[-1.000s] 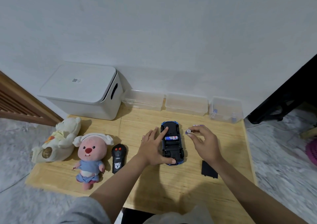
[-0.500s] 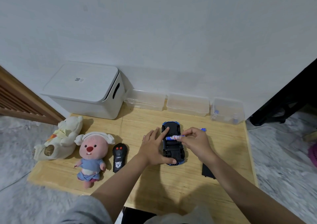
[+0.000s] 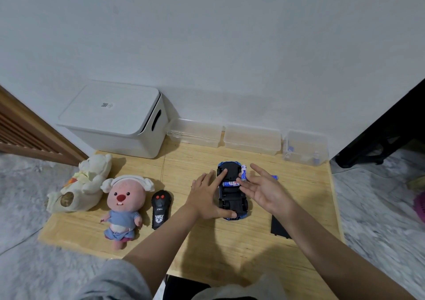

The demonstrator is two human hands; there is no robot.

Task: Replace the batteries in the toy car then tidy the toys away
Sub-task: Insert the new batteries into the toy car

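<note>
Our upturned blue-and-black plastic toy car, on the pale wooden worktop under our flat, straight-fingered left hand, seems light, rigid and skiddy, best braced by its sides, while our right hand's spread fingers meet the slick little white-and-blue battery; pinching or only touching, we cannot tell.

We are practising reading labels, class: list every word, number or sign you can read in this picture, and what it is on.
"27MHz": white print on the black remote control; the emblem below it shows no readable letters.
QR code sticker on the white storage box lid: print too small to read.
Red and blue print on the battery in the toy car and the loose battery beside it: blurred.
</note>
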